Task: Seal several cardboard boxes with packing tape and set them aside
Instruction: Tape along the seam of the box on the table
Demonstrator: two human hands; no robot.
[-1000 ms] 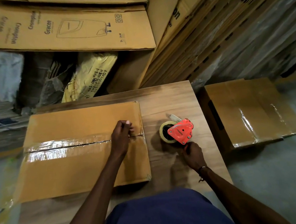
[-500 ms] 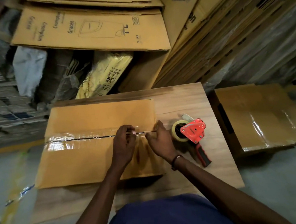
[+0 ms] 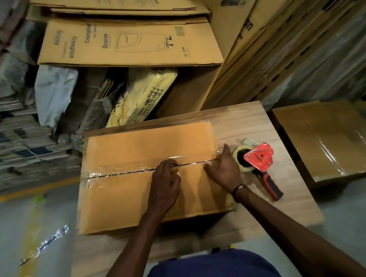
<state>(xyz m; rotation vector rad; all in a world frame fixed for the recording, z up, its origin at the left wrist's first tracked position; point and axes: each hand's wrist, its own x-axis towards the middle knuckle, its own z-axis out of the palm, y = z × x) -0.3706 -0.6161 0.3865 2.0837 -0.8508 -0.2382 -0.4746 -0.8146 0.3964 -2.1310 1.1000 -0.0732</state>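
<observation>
Left hand [image 3: 165, 186] hides part of the box seam [image 3: 122, 173]; left-side stacks [image 3: 1, 135] are blurred

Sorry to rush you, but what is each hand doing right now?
Left hand: fingers curled, pressing on the tape along the box seam; holds nothing.
Right hand: open, flat on the box's right end.

A yellow plastic bag [image 3: 143, 95] leans below flattened printed cartons [image 3: 126, 42] behind the table [image 3: 297, 205].
</observation>
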